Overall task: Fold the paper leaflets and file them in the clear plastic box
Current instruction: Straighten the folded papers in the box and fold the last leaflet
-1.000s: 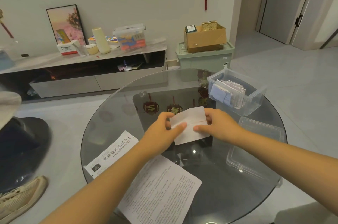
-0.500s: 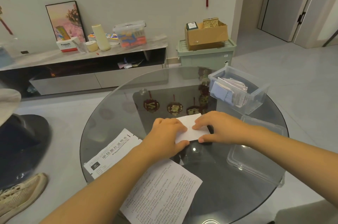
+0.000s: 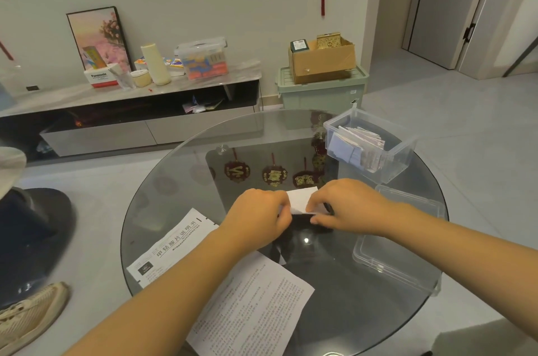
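Near the middle of the glass surface, the left hand and right hand pinch a small folded leaflet whose ends their curled fingers hide, its long axis running left to right, short of the clear plastic box.

A small white folded leaflet lies mid-table; folded leaflets stand filed in the clear plastic box beyond
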Available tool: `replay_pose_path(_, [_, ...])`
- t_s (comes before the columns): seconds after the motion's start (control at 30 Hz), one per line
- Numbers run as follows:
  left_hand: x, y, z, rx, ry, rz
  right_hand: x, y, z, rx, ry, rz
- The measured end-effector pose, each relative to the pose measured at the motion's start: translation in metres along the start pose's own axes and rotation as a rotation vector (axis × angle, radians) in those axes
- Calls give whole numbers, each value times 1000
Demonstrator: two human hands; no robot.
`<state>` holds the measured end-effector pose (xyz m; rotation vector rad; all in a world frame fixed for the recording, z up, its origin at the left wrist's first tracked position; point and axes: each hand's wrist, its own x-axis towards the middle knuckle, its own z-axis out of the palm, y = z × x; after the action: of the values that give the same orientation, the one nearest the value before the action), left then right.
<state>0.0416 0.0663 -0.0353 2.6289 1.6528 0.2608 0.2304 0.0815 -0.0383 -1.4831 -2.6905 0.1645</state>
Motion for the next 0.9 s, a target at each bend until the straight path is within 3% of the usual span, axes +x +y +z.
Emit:
replay_pose_path(0.1, [-1, -1, 1, -182, 16, -112, 2, 1, 2, 160, 90, 78])
replay_pose_path(0.3, [3, -3, 11, -258, 23, -177, 8, -1, 11, 384, 126, 233])
replay_pose_path(0.57, [16, -6, 22, -384, -34, -362, 17, -8, 22, 231, 190, 309])
replay_pose_path(0.73, [19, -18, 18, -433, -105, -475, 17, -1, 14, 265, 99, 247])
replay_pose_path(0.9, [17, -15, 11, -250, -11, -328, 6, 2, 8, 157, 45, 152])
